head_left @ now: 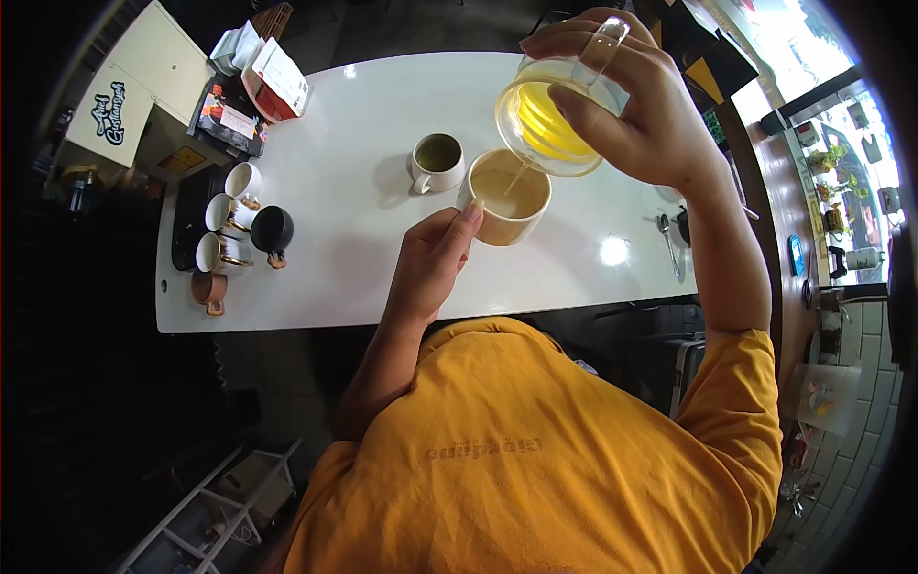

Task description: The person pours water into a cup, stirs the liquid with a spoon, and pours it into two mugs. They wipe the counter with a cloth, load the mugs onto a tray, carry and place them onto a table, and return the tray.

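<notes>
My left hand (436, 258) grips a cream mug (507, 228) at its left side, tilting it slightly. Above and to the right, my right hand (626, 100) is wrapped round a clear glass pitcher (550, 124), which is tipped and holds yellow liquid. A thin stream runs from the pitcher's lip into the mug, where pale liquid shows. Just left of that mug stands a white cup (438, 178) with dark greenish liquid in it; neither hand touches it.
Several cups, among them a black cup (273, 230) and a brown cup (209, 290), stand at the left of the white table (354, 277). Bags (274, 81) are at the back left. A spoon (668, 239) lies at the right.
</notes>
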{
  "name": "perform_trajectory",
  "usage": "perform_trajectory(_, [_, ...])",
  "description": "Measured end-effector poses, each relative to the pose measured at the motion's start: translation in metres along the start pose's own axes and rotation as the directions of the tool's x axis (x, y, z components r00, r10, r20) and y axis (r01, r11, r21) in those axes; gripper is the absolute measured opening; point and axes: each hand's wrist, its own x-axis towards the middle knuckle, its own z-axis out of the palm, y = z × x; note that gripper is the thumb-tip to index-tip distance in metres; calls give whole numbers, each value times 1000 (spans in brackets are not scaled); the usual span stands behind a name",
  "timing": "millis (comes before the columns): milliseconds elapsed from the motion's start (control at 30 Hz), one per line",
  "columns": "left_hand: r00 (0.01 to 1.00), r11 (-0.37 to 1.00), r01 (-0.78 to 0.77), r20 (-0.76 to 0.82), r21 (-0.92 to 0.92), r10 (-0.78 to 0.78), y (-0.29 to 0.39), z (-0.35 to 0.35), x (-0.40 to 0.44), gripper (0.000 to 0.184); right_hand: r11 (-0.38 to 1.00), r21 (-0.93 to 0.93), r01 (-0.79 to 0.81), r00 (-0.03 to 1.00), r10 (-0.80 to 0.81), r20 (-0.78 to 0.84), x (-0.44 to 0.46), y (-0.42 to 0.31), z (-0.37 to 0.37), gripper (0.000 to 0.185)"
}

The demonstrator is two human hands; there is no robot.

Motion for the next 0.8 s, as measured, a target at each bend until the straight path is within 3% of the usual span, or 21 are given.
perform_trajectory(133, [1000,1000,0,-1,6,0,1,1,-1,32,999,-33,-21,999,21,26,-1,2,0,31])
perform_trajectory(300, [1000,1000,-5,13,0,5,2,1,-1,32,1000,12,28,998,-27,-65,-2,0,-1,33])
perform_trajectory(533, [1000,1000,-2,22,-2,2,2,2,-1,32,998,-48,32,999,-34,-37,-4,-2,-4,34])
perform_trajectory(600, [1000,1000,2,12,-5,-2,3,4,-2,35,998,-43,-48,999,49,24,-3,-5,-6,35])
perform_trajectory(800, [1000,1000,13,6,-4,-13,3,5,-2,39,1000,-19,-2,1000,1,-26,-7,1,-4,36])
